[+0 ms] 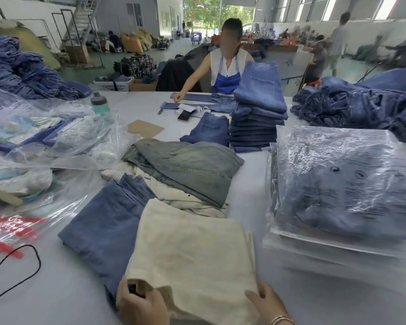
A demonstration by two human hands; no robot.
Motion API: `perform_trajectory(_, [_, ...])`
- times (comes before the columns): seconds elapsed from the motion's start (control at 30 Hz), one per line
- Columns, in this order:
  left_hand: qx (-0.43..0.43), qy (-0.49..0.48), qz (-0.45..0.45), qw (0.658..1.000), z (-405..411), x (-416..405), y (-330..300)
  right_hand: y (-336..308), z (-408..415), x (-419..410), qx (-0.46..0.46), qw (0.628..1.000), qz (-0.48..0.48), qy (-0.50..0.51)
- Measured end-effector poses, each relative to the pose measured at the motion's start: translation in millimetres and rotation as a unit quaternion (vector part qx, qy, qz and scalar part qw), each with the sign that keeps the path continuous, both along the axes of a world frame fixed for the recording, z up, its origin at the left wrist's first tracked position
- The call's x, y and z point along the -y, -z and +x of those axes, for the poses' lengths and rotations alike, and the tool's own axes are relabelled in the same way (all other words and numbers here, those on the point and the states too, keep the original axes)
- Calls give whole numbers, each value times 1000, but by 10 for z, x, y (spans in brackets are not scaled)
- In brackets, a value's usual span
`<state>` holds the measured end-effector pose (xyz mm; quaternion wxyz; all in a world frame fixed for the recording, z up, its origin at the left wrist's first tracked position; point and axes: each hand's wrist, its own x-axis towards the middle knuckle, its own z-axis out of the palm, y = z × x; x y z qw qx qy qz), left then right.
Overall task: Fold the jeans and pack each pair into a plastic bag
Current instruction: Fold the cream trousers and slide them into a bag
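A folded cream pair of jeans (192, 252) lies at the near edge of the table, on top of a folded blue pair (103, 228). My left hand (142, 303) grips its near left corner, fingers curled round the fabric. My right hand (267, 303) holds the near right edge, with the thumb on top. Behind them lies a grey-green pair (192, 167) over more cream cloth. Bagged jeans in clear plastic bags (342, 184) are stacked at the right. Loose empty plastic bags (56, 146) lie at the left.
A tall stack of folded blue jeans (256, 118) stands mid-table, with a person in a blue apron (225, 66) working behind it. A water bottle (100, 104), a cardboard piece (144, 129) and a phone (184, 115) lie on the table. A black cord (21, 273) curls at the near left.
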<state>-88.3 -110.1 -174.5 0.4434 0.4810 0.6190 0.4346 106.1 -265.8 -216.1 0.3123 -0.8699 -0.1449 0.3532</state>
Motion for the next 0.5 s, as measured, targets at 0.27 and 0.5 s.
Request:
perform_trajectory(0.27, [-76,332,95,935,442,321,-288,-586,-433,-463,82,988,132,1])
perform_trajectory(0.5, [25,269,-259,927,289,-153,-206,-570,-571,-448,-8,965,177,-191])
